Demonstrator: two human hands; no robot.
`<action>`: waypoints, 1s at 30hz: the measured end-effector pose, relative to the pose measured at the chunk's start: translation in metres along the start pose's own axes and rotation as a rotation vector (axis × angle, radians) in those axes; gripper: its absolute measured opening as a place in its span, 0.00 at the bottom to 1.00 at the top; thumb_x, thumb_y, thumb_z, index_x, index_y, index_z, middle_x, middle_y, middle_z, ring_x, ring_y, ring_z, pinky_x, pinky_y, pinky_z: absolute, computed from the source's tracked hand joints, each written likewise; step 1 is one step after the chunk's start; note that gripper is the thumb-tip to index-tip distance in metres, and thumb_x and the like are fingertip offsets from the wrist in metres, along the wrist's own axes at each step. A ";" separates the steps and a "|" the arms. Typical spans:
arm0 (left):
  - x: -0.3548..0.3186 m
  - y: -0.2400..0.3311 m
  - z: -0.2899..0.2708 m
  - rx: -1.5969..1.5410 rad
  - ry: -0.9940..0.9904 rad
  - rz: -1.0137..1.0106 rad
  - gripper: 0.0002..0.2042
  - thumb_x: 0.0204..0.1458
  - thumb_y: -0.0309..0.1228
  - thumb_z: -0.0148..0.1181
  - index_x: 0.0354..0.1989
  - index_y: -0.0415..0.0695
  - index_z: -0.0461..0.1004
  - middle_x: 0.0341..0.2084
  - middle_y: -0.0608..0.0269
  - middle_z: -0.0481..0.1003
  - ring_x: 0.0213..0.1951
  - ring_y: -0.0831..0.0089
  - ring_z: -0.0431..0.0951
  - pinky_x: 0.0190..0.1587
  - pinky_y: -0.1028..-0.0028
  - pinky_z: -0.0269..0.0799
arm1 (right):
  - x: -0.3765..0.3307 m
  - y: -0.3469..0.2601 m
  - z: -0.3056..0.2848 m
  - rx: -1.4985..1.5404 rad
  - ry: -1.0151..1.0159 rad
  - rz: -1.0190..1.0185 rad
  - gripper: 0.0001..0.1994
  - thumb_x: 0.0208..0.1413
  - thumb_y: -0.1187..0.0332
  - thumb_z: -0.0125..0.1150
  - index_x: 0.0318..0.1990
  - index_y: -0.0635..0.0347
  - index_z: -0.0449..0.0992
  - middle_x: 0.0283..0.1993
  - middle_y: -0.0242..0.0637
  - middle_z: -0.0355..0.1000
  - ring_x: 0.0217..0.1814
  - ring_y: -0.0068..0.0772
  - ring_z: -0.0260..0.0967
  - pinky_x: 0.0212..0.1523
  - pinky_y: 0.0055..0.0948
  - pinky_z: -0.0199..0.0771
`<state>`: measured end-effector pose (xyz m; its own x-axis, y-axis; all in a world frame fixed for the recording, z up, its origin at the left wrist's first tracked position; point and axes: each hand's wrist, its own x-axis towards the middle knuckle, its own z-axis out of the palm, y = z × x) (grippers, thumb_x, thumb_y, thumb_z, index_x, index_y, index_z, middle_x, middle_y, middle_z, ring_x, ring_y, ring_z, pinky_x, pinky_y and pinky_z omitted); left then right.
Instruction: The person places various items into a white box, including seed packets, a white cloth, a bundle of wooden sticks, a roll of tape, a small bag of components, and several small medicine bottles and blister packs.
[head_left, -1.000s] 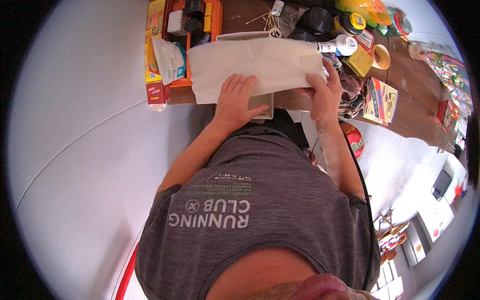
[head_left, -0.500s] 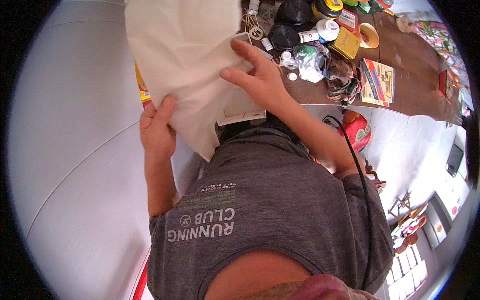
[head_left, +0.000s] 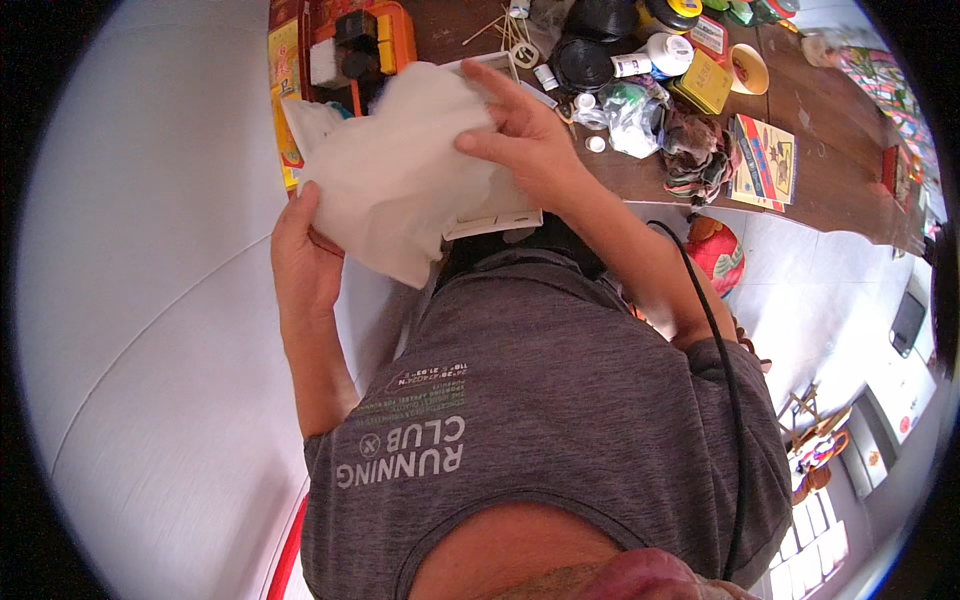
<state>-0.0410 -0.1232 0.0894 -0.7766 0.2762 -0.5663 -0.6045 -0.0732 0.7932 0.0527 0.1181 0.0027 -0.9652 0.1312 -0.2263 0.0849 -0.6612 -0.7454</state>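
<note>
A soft, creased white sheet point(head_left: 400, 170), thin like cloth or tissue, is held up between my hands above the table edge. My left hand point(head_left: 308, 250) pinches its near left edge, the thumb on top and the other fingers partly hidden. On the right side of the sheet, my right hand point(head_left: 530, 150) grips it with thumb and fingers bent around the edge. Below the sheet, a shallow white box point(head_left: 492, 224) shows its near wall and far corner. The sheet covers most of the inside of this box.
The brown table point(head_left: 815, 130) carries an orange case point(head_left: 396, 35) with black pieces, a black round container point(head_left: 582, 65), a white bottle point(head_left: 668, 52), a yellow tin point(head_left: 703, 82), clear plastic bags point(head_left: 632, 120), a crumpled patterned cloth point(head_left: 697, 155) and booklets point(head_left: 762, 165). A black cable point(head_left: 725, 350) hangs at my right arm.
The sheet has come down and folded over, so it reaches less far up. The orange case behind it has come into view. My left hand has shifted slightly left.
</note>
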 end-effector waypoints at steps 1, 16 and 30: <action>0.001 0.000 -0.002 -0.001 -0.020 0.003 0.31 0.63 0.36 0.56 0.69 0.30 0.57 0.61 0.45 0.69 0.60 0.59 0.74 0.62 0.63 0.70 | -0.004 -0.009 0.002 -0.063 0.009 -0.025 0.38 0.55 0.77 0.69 0.73 0.62 0.58 0.60 0.42 0.73 0.58 0.31 0.72 0.60 0.31 0.73; -0.021 -0.011 0.005 1.005 -0.241 0.298 0.16 0.55 0.28 0.67 0.52 0.40 0.78 0.44 0.58 0.81 0.48 0.71 0.80 0.52 0.70 0.74 | -0.061 -0.064 -0.007 -1.282 0.047 -0.446 0.11 0.50 0.79 0.67 0.42 0.59 0.80 0.41 0.41 0.71 0.44 0.46 0.73 0.45 0.34 0.75; 0.007 -0.009 0.019 0.929 -0.251 1.063 0.10 0.51 0.16 0.57 0.42 0.39 0.74 0.40 0.52 0.78 0.52 0.56 0.80 0.54 0.64 0.74 | -0.041 -0.092 -0.020 -1.108 -0.031 -0.780 0.15 0.47 0.88 0.56 0.43 0.65 0.73 0.54 0.46 0.77 0.59 0.44 0.75 0.58 0.35 0.75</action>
<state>-0.0375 -0.1026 0.0828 -0.6680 0.6546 0.3540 0.6418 0.2661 0.7192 0.0894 0.1889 0.0681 -0.8568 0.1693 0.4870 -0.3437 0.5165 -0.7843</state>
